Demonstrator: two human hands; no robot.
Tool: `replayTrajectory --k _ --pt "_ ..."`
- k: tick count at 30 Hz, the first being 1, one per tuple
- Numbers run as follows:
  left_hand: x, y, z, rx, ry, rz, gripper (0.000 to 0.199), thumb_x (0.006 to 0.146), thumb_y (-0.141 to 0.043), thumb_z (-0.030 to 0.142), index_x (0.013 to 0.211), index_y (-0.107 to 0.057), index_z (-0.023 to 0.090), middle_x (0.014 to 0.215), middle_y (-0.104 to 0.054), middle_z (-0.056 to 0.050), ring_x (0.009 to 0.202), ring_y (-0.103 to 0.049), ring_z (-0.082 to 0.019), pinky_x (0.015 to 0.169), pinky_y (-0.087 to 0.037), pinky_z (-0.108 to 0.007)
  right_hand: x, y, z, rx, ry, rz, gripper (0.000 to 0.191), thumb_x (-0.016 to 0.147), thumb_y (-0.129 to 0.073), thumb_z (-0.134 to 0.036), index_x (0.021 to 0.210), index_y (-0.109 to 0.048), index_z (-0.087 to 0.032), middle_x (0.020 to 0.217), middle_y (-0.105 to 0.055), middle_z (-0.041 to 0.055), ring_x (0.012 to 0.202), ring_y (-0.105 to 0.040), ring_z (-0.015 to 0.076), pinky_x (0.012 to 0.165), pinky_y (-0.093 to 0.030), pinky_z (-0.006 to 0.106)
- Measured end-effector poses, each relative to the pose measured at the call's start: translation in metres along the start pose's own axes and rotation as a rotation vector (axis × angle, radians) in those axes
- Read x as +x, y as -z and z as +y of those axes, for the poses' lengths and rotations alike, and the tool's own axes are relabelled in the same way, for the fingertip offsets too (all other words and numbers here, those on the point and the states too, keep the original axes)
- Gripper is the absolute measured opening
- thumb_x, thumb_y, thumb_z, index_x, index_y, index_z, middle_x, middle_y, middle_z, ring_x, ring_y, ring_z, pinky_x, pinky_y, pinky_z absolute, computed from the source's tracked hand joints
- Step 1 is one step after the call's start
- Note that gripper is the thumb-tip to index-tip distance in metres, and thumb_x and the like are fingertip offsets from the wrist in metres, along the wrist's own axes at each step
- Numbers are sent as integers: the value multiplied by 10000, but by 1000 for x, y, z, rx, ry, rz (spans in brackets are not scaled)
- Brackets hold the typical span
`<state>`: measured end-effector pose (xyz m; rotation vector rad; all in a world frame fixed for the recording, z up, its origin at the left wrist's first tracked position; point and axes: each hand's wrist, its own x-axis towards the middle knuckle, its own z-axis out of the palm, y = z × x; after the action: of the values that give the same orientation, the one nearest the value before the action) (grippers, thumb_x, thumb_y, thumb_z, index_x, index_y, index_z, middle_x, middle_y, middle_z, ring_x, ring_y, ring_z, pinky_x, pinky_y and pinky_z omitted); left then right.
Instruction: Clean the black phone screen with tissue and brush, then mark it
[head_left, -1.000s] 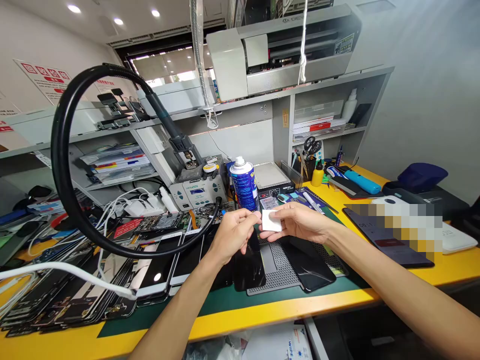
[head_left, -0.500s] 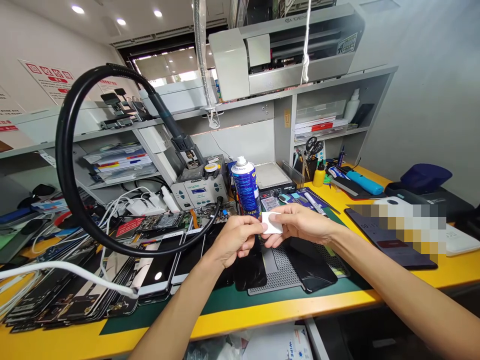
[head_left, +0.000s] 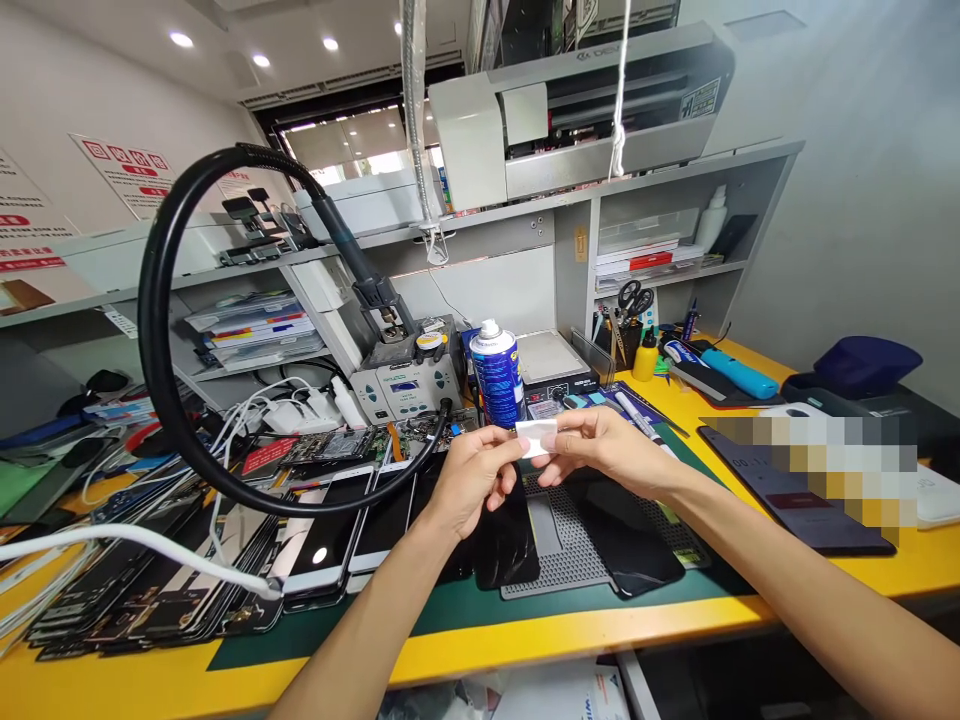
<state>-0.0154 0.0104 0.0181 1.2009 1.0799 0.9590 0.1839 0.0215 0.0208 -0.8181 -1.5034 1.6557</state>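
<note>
Between my two hands is a small white square piece, which looks like a folded wipe or a packet; I cannot tell which. My left hand pinches its left edge between thumb and finger. On the right side, my right hand pinches it too, with the other fingers curled beneath. Below the hands lie a dark phone on the left and a glossy black panel on the right. Part of a grey perforated mat shows between them. A blue spray can stands just behind the left hand.
Phones and phone parts are piled at the left. A hot-air station with a looped black hose stands behind them. A dark tablet lies at the right. A drawer is open below the table edge.
The white piece has tilted, and a fold or flap now shows along its upper part. Both hands still hold it. The camera view has shifted slightly.
</note>
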Motion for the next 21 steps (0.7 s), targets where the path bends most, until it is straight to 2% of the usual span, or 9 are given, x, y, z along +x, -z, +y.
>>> replayTrajectory --k 4,7,13,21 --pt "-1 -1 2 -9 -13 -6 233 763 -721 344 842 -616 151 429 -516 44 331 -346 -56 308 -252 -162 0 -1 0 -5 41 41 284 827 -704 -312 1050 -722 -136 853 -768 96 722 -757 230 709 -583 339" --pt "-2 -2 3 -44 -10 -34 205 763 -711 308 848 -635 137 442 -517 43 339 -354 -53 309 -255 -158 0 -2 -1 2 83 38 247 812 -699 -297 990 -750 -134 816 -764 86 688 -753 226 687 -585 341" --pt "-3 0 4 -184 45 -129 150 744 -668 252 828 -633 133 743 -621 -13 442 -447 -48 309 -248 -155 0 -2 0 22 126 10 171 791 -656 -227 887 -764 -137 781 -753 66 636 -740 206 658 -571 332" --pt "-3 2 4 -269 125 -216 158 700 -620 243 815 -614 134 781 -610 -21 455 -469 -54 309 -257 -159 1 -1 4 73 98 -56 87 801 -613 -207 796 -681 -153 653 -691 14 563 -716 205 635 -540 347"
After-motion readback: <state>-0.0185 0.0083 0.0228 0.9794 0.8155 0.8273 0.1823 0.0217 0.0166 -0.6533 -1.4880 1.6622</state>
